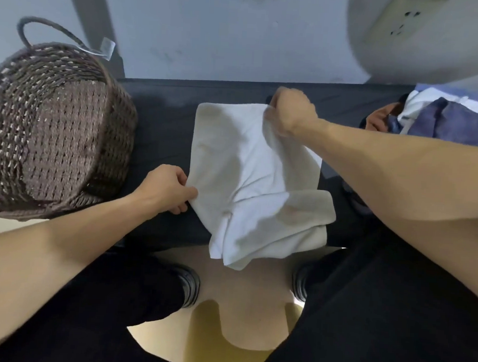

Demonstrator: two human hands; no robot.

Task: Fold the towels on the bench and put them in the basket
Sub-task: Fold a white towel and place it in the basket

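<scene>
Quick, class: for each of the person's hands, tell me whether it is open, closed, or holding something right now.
Left hand: closed, pinching the left edge of the white towel.
Right hand: closed, gripping the towel's far right corner.

light: soft, even | edges: fisheye-warped | focus: slightly blurred, perhaps motion

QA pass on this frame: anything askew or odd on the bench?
The white towel is not square: its near end is bunched and hangs over the front edge of the bench. Both the left hand and right hand have a grip on it. The basket looks empty.
</scene>
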